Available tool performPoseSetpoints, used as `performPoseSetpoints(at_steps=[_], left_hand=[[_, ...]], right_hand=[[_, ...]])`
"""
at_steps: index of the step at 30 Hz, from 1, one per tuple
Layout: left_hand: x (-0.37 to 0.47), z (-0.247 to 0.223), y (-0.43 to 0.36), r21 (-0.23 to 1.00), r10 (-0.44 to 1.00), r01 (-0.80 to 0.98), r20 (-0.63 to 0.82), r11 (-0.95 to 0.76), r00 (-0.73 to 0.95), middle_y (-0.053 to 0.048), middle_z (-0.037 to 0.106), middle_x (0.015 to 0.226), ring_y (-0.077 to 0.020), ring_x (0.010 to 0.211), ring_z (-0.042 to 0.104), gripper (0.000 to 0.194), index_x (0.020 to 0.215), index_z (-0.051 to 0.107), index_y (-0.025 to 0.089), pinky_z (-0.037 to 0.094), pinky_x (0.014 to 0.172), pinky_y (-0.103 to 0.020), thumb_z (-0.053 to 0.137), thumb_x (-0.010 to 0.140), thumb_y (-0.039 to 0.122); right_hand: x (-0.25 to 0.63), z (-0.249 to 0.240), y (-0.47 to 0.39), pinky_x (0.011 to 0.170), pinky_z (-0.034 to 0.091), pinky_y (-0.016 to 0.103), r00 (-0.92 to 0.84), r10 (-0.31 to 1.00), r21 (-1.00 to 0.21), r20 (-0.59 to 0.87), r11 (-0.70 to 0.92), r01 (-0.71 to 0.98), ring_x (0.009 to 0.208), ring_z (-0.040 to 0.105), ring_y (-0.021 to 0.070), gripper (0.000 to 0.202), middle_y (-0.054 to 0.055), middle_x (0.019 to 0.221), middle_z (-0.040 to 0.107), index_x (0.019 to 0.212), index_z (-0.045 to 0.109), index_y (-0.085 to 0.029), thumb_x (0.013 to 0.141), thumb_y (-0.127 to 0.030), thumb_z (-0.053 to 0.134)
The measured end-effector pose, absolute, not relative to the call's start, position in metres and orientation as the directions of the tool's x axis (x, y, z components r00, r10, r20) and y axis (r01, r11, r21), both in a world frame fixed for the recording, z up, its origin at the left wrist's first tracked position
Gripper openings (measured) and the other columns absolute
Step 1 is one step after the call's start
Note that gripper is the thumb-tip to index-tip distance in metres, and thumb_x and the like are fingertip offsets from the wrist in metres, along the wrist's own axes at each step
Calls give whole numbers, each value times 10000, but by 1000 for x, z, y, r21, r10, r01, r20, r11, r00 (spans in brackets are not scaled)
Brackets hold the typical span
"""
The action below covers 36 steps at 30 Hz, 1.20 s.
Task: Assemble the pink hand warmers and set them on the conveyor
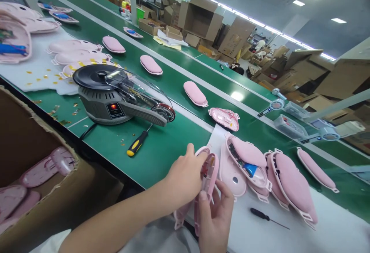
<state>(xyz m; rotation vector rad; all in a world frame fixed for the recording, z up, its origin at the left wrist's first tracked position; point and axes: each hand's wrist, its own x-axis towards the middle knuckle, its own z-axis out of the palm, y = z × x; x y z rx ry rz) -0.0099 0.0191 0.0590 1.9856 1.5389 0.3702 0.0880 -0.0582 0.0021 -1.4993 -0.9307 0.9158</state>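
Note:
Near the bottom centre, my left hand point(185, 177) and my right hand point(215, 210) both hold a pink shell point(213, 174), which is tipped on edge and parted, with small parts showing inside. My left fingers reach over its upper end and are partly hidden. The right thumb and fingers close on its lower side. Right of my hands, pink shells point(248, 160) lie on a white sheet, one with a blue battery point(250, 169). A black screwdriver point(260, 214) rests on that sheet.
A round tape dispenser point(106, 95) stands on the green bench at left, beside a yellow-black screwdriver point(137, 144). Pink cases point(195, 93) line the green belt. A cardboard box point(66, 183) with pink shells is at lower left. Small fans point(277, 103) and plastic bins point(290, 125) stand at right.

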Motion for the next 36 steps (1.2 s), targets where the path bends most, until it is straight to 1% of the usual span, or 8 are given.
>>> performPoseSetpoints(at_steps=[3,6,12,17,20,24,29,36], left_hand=[[-8,56,18,663,961,739,-106,-123,255,-67,514,1053,-205,658,596,671,1388,330,315,374,554,-284,410,759,98],[-6,52,15,721,977,690,-94,-66,192,-109,511,1186,-251,803,622,708,1457,201,244,421,649,-325,408,787,141],[0,47,6,850,990,527,-84,14,109,-55,505,1053,-212,856,599,404,1105,530,255,451,703,-320,398,762,89],[-3,38,11,996,977,0,-91,92,194,-34,581,1104,-197,1008,569,514,1136,510,262,451,860,-321,505,662,62],[-9,32,20,894,921,-320,-205,314,331,-5,639,996,-183,910,603,530,1111,528,243,460,792,-295,578,610,78],[-15,23,27,654,847,-557,-275,511,454,-33,685,983,-198,867,647,463,1185,525,226,465,817,-333,653,743,274],[-20,10,31,579,771,-551,-237,601,591,-105,699,1102,-273,977,661,584,1308,498,223,475,815,-359,674,783,410],[-7,12,26,618,852,-610,-209,495,480,-79,679,1142,-225,958,646,562,1255,543,232,451,885,-342,642,789,530]], right_hand=[[86,6,-57,853,487,364,403,906,-987,-131,-155,27,1165,529,246,447,121,1299,482,1183,380,-261,857,-523,539],[82,10,-56,875,485,363,401,908,-989,-117,-142,34,1163,544,242,470,125,1274,525,1218,367,-253,871,-531,518],[82,10,-54,763,526,355,391,907,-986,-159,-165,-18,1031,627,256,505,100,1118,634,1277,391,-242,887,-553,471],[100,-6,-48,829,520,348,392,913,-994,-110,-106,-32,1104,605,256,532,103,1235,615,1292,463,-233,849,-516,547],[107,-12,-45,869,505,352,383,915,-990,-126,-94,-101,1150,578,254,532,93,1278,600,1301,478,-235,842,-488,571],[108,-8,-44,944,472,350,373,906,-973,-199,-136,-187,1221,526,247,508,70,1344,561,1271,526,-243,828,-478,608],[107,-4,-42,920,490,359,405,882,-965,-241,-174,-197,1197,546,266,538,66,1322,586,1263,561,-245,790,-485,648],[107,-8,-44,907,495,360,396,884,-965,-250,-194,-178,1177,562,259,534,56,1338,576,1307,526,-269,819,-466,618]])
